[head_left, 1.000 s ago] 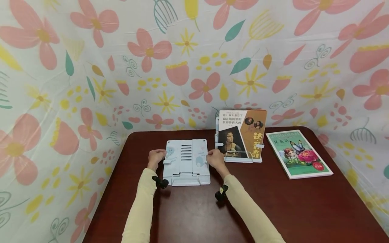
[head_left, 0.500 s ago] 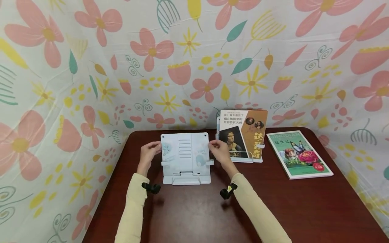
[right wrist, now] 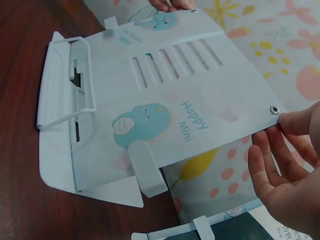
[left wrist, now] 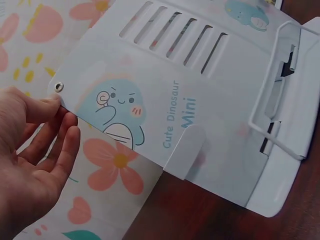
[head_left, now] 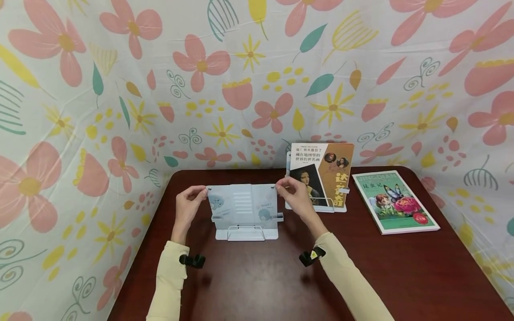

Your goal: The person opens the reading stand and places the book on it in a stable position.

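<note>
Two upper corners of the white stand [head_left: 241, 207] are pinched, one by the left hand [head_left: 187, 211] and one by the right hand [head_left: 298, 201], so that the stand lies directly between them on the worktop [head_left: 249, 276]. At the left corner, the thumb sits on the front face just beside a metal eyelet [left wrist: 59, 87], with the fingers beneath the edge. The right hand mirrors this at the other corner, its thumb next to the matching eyelet [right wrist: 274, 110] and the remaining fingers loosely bent below the panel. The panel tilts up from its base [right wrist: 54, 120], which rests on the worktop nearer the person than either hand's fingertips. A wire rest [right wrist: 91, 80] stands at the front of the base, and a row of slots runs down the middle of the panel. Along the left edge, between that hand and the base, is a side clip [left wrist: 184, 152]; another clip [right wrist: 147, 170] juts from the right edge. Blue dinosaur prints flank the slots, with "Cute Dinosaur Mini" on the left hand's side and "Happy Mini" on the right's. Just beyond the right hand, near the back of the worktop, a second stand [head_left: 340, 209] holds a white and orange book [head_left: 335, 171] propped upright, leaning back. Farther right lies a green book [head_left: 395, 203], flat and well apart from both hands. Flowered cloth [head_left: 257, 58] hangs behind the worktop.
</note>
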### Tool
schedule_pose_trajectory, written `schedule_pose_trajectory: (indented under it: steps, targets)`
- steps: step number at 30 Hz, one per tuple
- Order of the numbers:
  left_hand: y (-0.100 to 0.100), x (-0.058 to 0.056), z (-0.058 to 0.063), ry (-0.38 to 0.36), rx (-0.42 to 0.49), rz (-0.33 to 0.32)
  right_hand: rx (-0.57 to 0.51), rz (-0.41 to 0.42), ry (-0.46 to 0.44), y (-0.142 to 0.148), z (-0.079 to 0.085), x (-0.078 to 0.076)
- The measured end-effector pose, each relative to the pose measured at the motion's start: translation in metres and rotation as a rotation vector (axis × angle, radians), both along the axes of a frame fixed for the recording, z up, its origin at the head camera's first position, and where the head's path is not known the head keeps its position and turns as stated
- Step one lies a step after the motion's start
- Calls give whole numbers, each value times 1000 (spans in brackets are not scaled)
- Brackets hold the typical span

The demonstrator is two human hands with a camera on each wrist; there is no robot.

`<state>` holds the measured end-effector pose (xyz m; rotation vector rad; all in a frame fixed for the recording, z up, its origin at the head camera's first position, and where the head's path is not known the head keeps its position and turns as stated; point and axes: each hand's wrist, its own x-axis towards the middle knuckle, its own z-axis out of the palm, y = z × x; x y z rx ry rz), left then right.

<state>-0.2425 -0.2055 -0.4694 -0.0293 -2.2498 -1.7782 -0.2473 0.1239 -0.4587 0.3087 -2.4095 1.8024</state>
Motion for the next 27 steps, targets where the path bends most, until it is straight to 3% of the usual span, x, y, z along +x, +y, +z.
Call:
schedule_pose_trajectory:
  steps: [2,6,10,13,18,27]
  targets:
    - [0,6,0,13,12,6,3,21,27,1,4,8]
    - [-2,18,-3,48,45,0,29,42,43,5,-9,9]
    - [-7,22,-15,96,60,-15,65,56,52,10,-19,11]
    - [-11,22,-25,127,66,-24,55,85,50,11,-14,20]
    - [-13,28,-30,164,74,-53,16,132,32,12,-4,36]
    - [-19,42,-39,172,56,-82,-35,159,40,16,-30,41]
